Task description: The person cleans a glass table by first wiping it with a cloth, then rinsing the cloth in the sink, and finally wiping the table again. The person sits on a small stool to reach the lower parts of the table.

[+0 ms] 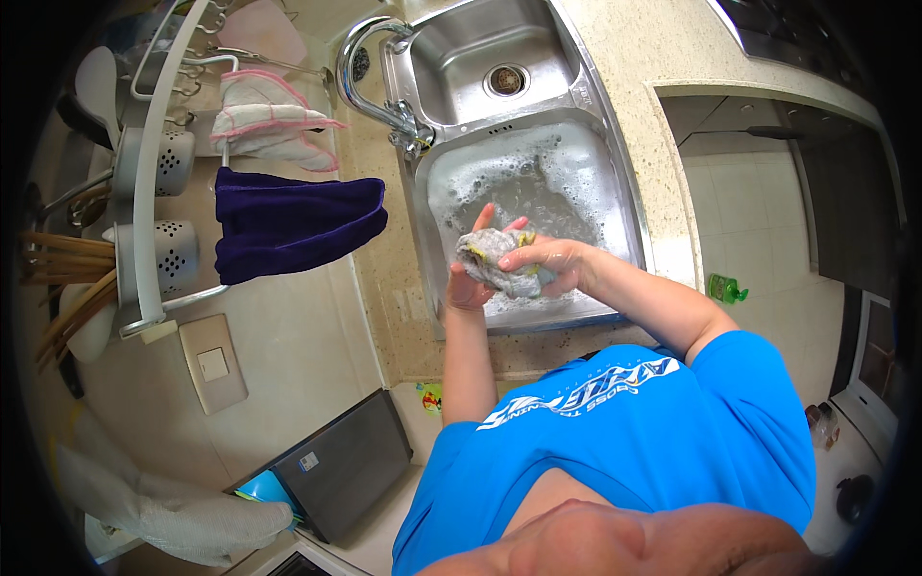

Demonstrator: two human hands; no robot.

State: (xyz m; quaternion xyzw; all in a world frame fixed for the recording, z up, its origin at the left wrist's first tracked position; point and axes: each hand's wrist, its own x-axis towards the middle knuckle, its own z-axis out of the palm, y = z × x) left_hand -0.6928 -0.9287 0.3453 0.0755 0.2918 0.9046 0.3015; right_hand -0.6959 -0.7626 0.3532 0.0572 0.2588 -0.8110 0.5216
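Observation:
Both hands hold a wet, crumpled grey dishcloth (pixel 490 253) with yellow edging, above the soapy water in the large basin. My left hand (pixel 470 289) cups it from the left and below, with fingers spread behind it. From the right, my right hand (pixel 553 261) grips the cloth, its thumb lying across the front. Suds and murky water (pixel 533 189) fill part of the stainless steel sink (pixel 627 180). The cloth partly hides the fingers of both hands.
A chrome faucet (pixel 353 86) curves beside the smaller basin (pixel 468 79). On the left wall rack (pixel 148 216) hang a purple towel (pixel 299 225) and a white-and-pink cloth (pixel 270 119). Perforated utensil holders (pixel 169 259) hold chopsticks. A green bottle (pixel 726 288) is at right.

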